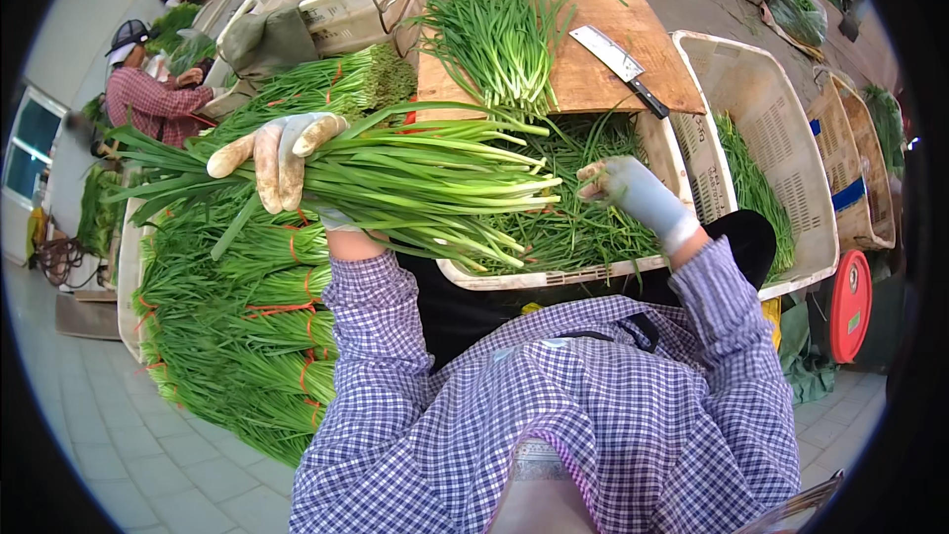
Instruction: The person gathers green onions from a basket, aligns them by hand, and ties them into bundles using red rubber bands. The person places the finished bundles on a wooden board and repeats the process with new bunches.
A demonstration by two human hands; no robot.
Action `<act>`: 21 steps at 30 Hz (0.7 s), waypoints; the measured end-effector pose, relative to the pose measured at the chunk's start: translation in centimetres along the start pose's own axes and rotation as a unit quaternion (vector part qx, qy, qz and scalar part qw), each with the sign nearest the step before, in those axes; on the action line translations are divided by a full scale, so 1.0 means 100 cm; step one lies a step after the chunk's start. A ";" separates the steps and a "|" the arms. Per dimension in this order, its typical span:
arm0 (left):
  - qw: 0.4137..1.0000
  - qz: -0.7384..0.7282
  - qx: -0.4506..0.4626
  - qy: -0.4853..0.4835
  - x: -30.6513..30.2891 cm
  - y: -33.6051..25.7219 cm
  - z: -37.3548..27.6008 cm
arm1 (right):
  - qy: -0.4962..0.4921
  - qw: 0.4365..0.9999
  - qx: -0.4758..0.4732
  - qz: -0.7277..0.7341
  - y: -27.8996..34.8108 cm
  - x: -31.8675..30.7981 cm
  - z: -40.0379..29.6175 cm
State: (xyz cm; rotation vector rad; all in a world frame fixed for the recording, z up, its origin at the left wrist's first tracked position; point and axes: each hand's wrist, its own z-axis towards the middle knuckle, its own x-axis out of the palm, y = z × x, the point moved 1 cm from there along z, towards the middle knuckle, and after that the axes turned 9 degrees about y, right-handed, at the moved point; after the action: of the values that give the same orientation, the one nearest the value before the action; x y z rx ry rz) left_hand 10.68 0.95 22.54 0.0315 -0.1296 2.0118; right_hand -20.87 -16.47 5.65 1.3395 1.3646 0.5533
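Observation:
My left hand (pixel 278 156), in a stained pale glove, is closed around a loose bunch of green garlic chives (pixel 445 185), with the pale stem ends pointing right. To the right of those ends, my gloved right hand (pixel 612 189) hovers over a plastic crate (pixel 549 278) of loose chive scraps; its fingers are curled, and whether it pinches some blades is blurred. Beyond the crate, a wooden board (pixel 608 15) carries another pile of chives (pixel 504 44) and a cleaver (pixel 619 63) with a black handle, its blade towards the far left.
Bundles of chives tied with orange bands (pixel 289 311) fill the left side. White crates (pixel 771 126) stand at the right, near a red round lid (pixel 851 306). Stacked crates (pixel 341 7) rise at the back left. A person in a checked shirt (pixel 152 100) works at the far left.

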 end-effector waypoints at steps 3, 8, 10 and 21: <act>1.000 0.002 0.011 -0.010 0.010 -0.003 -0.004 | 0.048 0.960 -0.054 0.271 0.086 0.032 -0.044; 0.998 0.056 -0.023 0.012 0.004 -0.004 -0.011 | -0.050 0.971 -0.055 0.226 0.093 0.073 -0.019; 0.999 0.035 0.011 0.020 0.009 0.003 -0.001 | -0.126 0.991 0.027 0.032 0.053 0.059 -0.024; 0.988 0.119 -0.072 -0.060 0.012 0.029 -0.002 | -0.322 0.887 -0.236 -0.232 0.153 0.050 -0.019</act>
State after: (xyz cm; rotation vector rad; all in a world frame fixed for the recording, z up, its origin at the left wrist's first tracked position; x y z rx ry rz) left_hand 7.56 0.83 22.22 0.0471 -0.3704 2.2331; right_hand -15.39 -7.40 17.91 0.6592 0.8644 0.0728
